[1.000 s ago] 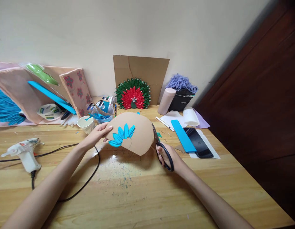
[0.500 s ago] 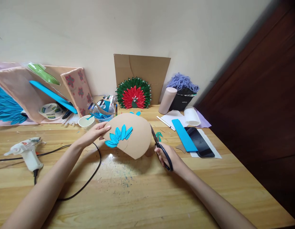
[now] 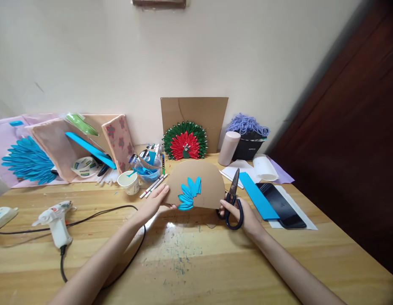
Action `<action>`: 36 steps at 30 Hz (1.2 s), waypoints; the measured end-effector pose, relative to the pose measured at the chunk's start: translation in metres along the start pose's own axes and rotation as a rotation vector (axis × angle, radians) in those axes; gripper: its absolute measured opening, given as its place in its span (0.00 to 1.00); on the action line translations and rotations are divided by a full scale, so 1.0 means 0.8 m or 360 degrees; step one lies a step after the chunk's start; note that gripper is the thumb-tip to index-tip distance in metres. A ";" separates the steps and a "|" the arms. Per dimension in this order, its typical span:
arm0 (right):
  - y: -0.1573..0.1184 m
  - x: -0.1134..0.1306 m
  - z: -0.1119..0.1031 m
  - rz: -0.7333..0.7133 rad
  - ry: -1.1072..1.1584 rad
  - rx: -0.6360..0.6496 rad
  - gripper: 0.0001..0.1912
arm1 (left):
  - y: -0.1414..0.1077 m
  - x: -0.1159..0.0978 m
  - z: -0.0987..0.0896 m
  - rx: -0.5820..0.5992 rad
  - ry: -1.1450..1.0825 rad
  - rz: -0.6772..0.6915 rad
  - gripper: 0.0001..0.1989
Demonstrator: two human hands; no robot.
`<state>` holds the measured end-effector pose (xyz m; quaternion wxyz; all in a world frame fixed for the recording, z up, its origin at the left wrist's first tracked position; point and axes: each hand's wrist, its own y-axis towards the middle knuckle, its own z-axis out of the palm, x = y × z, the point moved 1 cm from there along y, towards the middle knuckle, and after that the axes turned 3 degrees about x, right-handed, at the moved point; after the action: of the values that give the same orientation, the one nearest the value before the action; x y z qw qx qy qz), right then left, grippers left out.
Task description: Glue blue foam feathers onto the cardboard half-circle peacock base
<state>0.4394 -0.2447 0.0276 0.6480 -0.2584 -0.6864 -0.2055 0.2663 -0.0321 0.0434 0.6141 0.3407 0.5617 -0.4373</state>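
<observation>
White plastic glue gun [image 3: 59, 224] at left, well apart from left hand [image 3: 153, 201]. Left hand grasps left edge of tan dome-shaped cardboard piece [image 3: 212, 182], centre frame, blue pointed petals [image 3: 192, 186] on it. Right hand [image 3: 246, 215] grips black-handled metal scissors [image 3: 233, 188], thumb by cardboard's right corner. Long flat blue strip [image 3: 258, 197] close right; wooden worktop [image 3: 231, 271] stretches nearer, between forearms. Versus earlier: blades off cardboard's rim, cardboard's lower edge leveled.

To your right, a pale pink cylindrical bottle [image 3: 229, 149] stands just beside a black container [image 3: 248, 149] topped with lavender yarn [image 3: 248, 124]. Nearer you lies a glossy black phone [image 3: 283, 206]. To your left sit 1 white plastic glue gun [image 3: 59, 226] and 1 round white cup [image 3: 129, 186].
</observation>
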 end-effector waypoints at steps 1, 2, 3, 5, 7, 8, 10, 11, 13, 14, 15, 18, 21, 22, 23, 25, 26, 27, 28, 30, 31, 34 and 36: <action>0.002 -0.003 -0.005 0.0008 0.0043 -0.0065 0.19 | 0.000 0.004 0.004 0.0033 -0.0068 -0.0018 0.20; 0.004 -0.006 -0.010 0.0021 0.0094 -0.0124 0.20 | 0.000 0.007 0.008 0.0067 -0.0148 -0.0033 0.20; 0.007 -0.010 -0.015 0.0030 0.0138 -0.0169 0.20 | 0.000 0.010 0.011 0.0101 -0.0230 -0.0044 0.20; 0.011 -0.018 -0.023 0.0038 0.0200 -0.0196 0.20 | -0.001 0.014 0.018 0.0127 -0.0387 -0.0057 0.21; 0.013 -0.025 -0.027 0.0040 0.0276 -0.0179 0.18 | -0.004 0.018 0.026 0.0125 -0.0470 -0.0059 0.19; 0.012 -0.027 -0.027 0.0046 0.0322 -0.0166 0.17 | -0.006 0.019 0.030 0.0127 -0.0477 -0.0058 0.17; 0.010 -0.028 -0.024 0.0067 0.0397 -0.0136 0.17 | -0.010 0.021 0.039 0.0130 -0.0446 -0.0057 0.15; 0.009 -0.028 -0.022 0.0077 0.0417 -0.0120 0.17 | -0.012 0.022 0.043 0.0142 -0.0413 -0.0060 0.16; 0.006 -0.026 -0.017 0.0093 0.0424 -0.0081 0.16 | -0.015 0.024 0.050 0.0181 -0.0330 -0.0078 0.19; 0.004 -0.025 -0.016 0.0091 0.0421 -0.0068 0.17 | -0.016 0.025 0.051 0.0187 -0.0287 -0.0087 0.20; 0.003 -0.023 -0.014 0.0086 0.0408 -0.0053 0.17 | -0.016 0.026 0.052 0.0175 -0.0244 -0.0104 0.19; 0.001 -0.018 -0.014 0.0076 0.0333 -0.0026 0.18 | -0.013 0.034 0.046 0.0033 -0.0229 -0.0180 0.15; 0.001 -0.014 -0.016 0.0096 0.0274 -0.0038 0.18 | -0.008 0.041 0.037 -0.0074 -0.0413 -0.0186 0.15; 0.002 -0.014 -0.017 0.0102 0.0266 -0.0045 0.18 | -0.007 0.043 0.034 -0.0092 -0.0471 -0.0167 0.15; 0.002 -0.014 -0.017 0.0105 0.0261 -0.0049 0.18 | -0.006 0.044 0.032 -0.0104 -0.0502 -0.0155 0.16; 0.002 -0.015 -0.018 0.0095 0.0263 -0.0049 0.18 | -0.005 0.046 0.030 -0.0113 -0.0508 -0.0164 0.16; 0.002 -0.016 -0.018 0.0083 0.0270 -0.0045 0.17 | -0.004 0.047 0.029 -0.0113 -0.0507 -0.0167 0.16; 0.002 -0.016 -0.019 0.0074 0.0282 -0.0034 0.17 | -0.004 0.048 0.029 -0.0111 -0.0510 -0.0167 0.16; 0.002 -0.017 -0.019 0.0064 0.0301 -0.0022 0.17 | -0.004 0.049 0.029 -0.0110 -0.0517 -0.0161 0.16; 0.002 -0.018 -0.020 0.0049 0.0366 -0.0017 0.16 | -0.004 0.051 0.028 -0.0107 -0.0534 -0.0137 0.15; 0.003 -0.018 -0.021 0.0037 0.0413 -0.0033 0.16 | -0.004 0.052 0.027 -0.0104 -0.0537 -0.0126 0.15; 0.004 -0.017 -0.024 -0.0025 0.0538 -0.0112 0.14 | -0.005 0.054 0.027 -0.0095 -0.0527 -0.0107 0.15; 0.006 -0.017 -0.026 -0.0046 0.0559 -0.0152 0.15 | -0.005 0.054 0.027 -0.0098 -0.0519 -0.0107 0.14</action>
<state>0.4591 -0.2552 0.0157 0.7419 -0.2393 -0.5557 -0.2892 0.2704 -0.0598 0.0041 0.6923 0.2273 0.4789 -0.4895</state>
